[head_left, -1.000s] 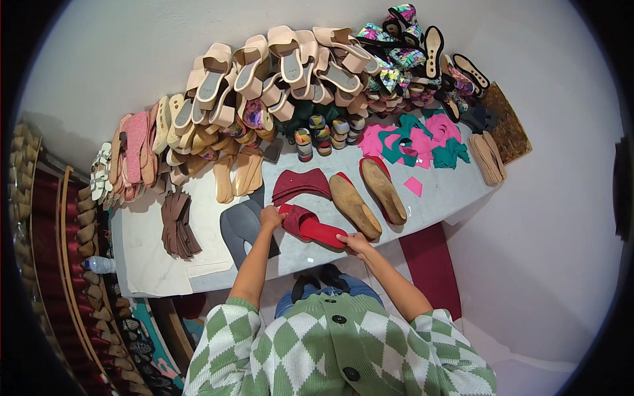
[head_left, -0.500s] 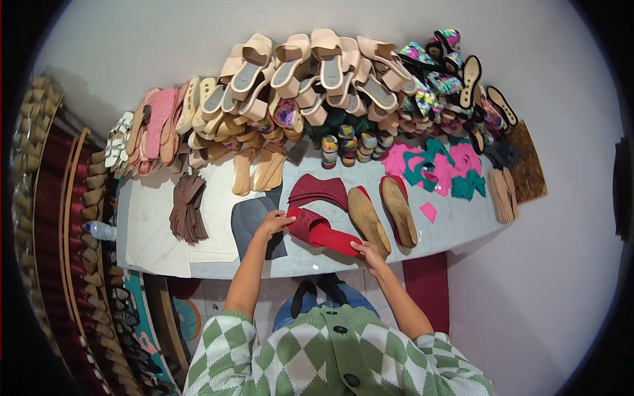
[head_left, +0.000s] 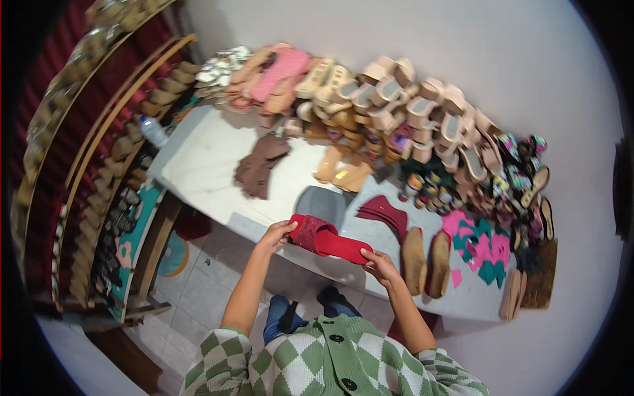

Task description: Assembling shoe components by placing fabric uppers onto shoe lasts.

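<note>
Between my two hands I hold a flat red slide sandal [head_left: 343, 249] with a darker red patterned strap, above the front edge of the table. My left hand [head_left: 274, 236] grips its toe end, and my right hand [head_left: 381, 265] pinches the heel end. Just beyond it, a stack of dark red strap pieces [head_left: 385, 215] lies on the table. Two worn wooden shoe lasts [head_left: 414, 261] stand to the right, near my right hand. Grey sheet pieces [head_left: 320, 206] rest behind the sandal.
Piled heeled sandals [head_left: 422, 115] line the table's back by the wall. Brown strap pieces [head_left: 261, 168] lie at the left on white sheets, pink and green scraps [head_left: 485, 247] at the right. A rack of shoe lasts [head_left: 99, 204] and a plastic bottle [head_left: 153, 131] are on the left.
The view has turned to the left, showing more of the rack and floor. Both hands still hold the red sandal, which has come off over the table's front edge.
</note>
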A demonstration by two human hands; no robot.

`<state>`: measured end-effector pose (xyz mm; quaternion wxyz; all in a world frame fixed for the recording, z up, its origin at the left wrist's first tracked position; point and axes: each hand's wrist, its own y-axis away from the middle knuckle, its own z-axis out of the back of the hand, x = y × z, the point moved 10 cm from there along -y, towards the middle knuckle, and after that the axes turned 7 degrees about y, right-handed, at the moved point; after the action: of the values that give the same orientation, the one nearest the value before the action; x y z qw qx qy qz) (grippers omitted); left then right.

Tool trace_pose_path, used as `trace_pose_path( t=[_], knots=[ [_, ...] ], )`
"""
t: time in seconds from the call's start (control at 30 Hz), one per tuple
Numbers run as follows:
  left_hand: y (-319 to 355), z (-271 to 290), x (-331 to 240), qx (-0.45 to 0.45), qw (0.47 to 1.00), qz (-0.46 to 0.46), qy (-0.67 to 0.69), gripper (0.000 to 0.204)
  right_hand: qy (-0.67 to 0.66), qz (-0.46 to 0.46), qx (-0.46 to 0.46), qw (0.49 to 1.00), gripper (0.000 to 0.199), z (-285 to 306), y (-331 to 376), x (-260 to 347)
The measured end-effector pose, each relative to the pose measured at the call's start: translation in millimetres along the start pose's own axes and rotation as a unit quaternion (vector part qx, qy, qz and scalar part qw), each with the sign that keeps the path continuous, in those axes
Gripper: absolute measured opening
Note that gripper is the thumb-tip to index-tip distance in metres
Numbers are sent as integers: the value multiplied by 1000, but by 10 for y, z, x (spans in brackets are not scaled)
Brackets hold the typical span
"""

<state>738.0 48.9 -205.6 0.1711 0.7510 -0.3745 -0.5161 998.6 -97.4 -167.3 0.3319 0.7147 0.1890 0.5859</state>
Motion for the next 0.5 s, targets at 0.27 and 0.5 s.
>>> trace_pose_path(
  t=[0.27, 0.5],
  knots=[
    [1314, 2009, -788, -150, 978, -146, -25, 29, 35, 23, 115, 993, 32, -2253, 55, 147],
    [2429, 3563, -1225, -249, 945, -202, 59, 29, 48, -23, 236, 970, 28, -4057, -206, -32]
  ],
)
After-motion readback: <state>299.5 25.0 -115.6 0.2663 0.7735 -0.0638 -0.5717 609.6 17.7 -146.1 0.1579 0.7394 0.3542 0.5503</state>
